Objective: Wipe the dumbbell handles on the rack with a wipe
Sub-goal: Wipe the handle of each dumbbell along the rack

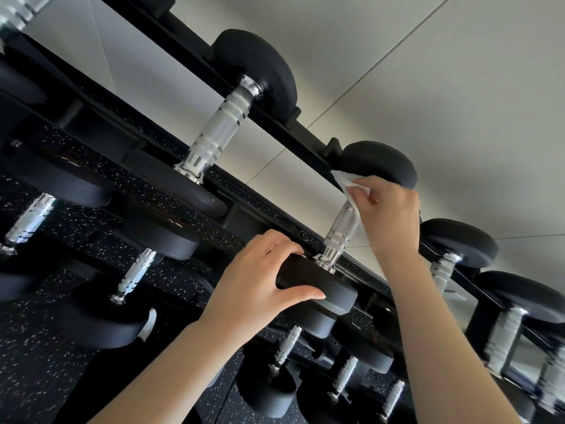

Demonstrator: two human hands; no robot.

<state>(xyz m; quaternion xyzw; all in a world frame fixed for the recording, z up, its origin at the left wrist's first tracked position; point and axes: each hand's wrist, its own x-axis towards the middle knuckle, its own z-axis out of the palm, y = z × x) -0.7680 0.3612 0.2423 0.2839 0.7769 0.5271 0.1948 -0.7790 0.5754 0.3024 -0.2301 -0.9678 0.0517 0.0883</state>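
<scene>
A black rack [189,45] runs diagonally from upper left to lower right and carries dumbbells with black round heads and knurled chrome handles. My right hand [389,214] pinches a white wipe [347,185] against the far end of one chrome handle [339,232] in the top row. My left hand [260,281] grips the near black head [321,289] of that same dumbbell, fingers over its top and thumb along its side. A larger dumbbell with a bare chrome handle [218,130] lies to the left on the same row.
Lower rows hold several more dumbbells [136,275], with speckled black rubber flooring [36,347] beneath. Smaller dumbbells [443,267] continue to the right on the top row. A pale tiled wall [428,71] stands behind the rack. Something white [149,324] shows under a lower dumbbell.
</scene>
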